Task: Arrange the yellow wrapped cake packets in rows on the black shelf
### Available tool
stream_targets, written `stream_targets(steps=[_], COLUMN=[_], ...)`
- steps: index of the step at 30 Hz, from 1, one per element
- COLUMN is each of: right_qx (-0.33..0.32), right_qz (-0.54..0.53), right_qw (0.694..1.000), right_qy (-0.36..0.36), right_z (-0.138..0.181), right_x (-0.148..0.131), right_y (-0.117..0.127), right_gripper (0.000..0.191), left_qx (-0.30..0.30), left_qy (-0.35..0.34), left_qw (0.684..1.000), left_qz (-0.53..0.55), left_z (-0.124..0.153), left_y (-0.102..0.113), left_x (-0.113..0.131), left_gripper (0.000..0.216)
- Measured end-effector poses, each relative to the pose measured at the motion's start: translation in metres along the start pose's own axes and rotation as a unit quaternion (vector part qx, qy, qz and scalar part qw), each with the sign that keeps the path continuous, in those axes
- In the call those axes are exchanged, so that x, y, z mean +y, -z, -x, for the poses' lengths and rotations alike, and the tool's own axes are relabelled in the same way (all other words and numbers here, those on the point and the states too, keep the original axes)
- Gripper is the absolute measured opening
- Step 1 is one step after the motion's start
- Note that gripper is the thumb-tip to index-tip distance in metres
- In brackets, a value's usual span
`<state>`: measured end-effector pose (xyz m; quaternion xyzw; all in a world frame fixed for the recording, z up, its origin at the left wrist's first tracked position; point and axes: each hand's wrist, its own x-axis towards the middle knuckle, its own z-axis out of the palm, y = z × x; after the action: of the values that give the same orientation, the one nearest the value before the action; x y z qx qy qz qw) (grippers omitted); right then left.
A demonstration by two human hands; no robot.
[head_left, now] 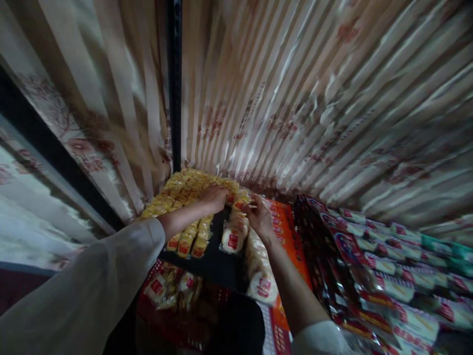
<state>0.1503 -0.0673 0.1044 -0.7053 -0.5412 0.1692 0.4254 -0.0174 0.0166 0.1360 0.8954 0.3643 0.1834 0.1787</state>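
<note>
My left hand (215, 195) reaches forward and rests, fingers curled, on a stack of yellow snack packets (177, 192) on a dark shelf (212, 264). My right hand (258, 215) is beside it, fingers pinched on a clear packet of pale round cakes (234, 235) with a red label. More of these pale packets (260, 276) lie under my right forearm. Both arms wear light sleeves.
Striped, flower-printed curtains (295, 98) hang behind the shelf, split by a dark upright post (175, 84). Rows of red and green wrapped packs (388, 276) fill the right side. An orange pack (291, 241) and red-labelled bags (166, 291) lie below.
</note>
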Motion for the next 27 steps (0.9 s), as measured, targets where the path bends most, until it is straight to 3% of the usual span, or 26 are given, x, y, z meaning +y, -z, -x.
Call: stream_targets(steps=[3, 5, 11, 17, 21, 27], right_qx=[-0.015, -0.028, -0.031, -0.035, -0.062, -0.096], right_qz=[0.005, 0.009, 0.033, 0.064, 0.143, 0.291], right_qw=[1.000, 0.999, 0.999, 0.997, 0.988, 0.952], right_qy=[0.003, 0.014, 0.008, 0.006, 0.007, 0.016], right_z=[-0.012, -0.017, -0.029, -0.037, -0.039, -0.037], right_x=[0.012, 0.017, 0.026, 0.035, 0.033, 0.020], right_y=[-0.013, -0.020, -0.034, -0.042, -0.041, -0.043], right_gripper=[0.038, 0.037, 0.039, 0.035, 0.033, 0.035], left_qx=[-0.082, -0.098, -0.081, -0.089, -0.115, -0.104], left_qy=[-0.073, -0.094, -0.062, -0.085, -0.079, -0.088], left_qw=[0.993, 0.989, 0.994, 0.988, 0.978, 0.974], left_qz=[-0.049, -0.057, -0.026, -0.097, -0.156, -0.182], left_z=[-0.008, -0.012, -0.023, -0.031, -0.031, -0.030], left_y=[-0.006, -0.013, -0.034, -0.042, -0.038, -0.036], left_x=[-0.009, -0.012, -0.021, -0.032, -0.031, -0.027], left_gripper=[0.022, 0.024, 0.021, 0.020, 0.020, 0.022])
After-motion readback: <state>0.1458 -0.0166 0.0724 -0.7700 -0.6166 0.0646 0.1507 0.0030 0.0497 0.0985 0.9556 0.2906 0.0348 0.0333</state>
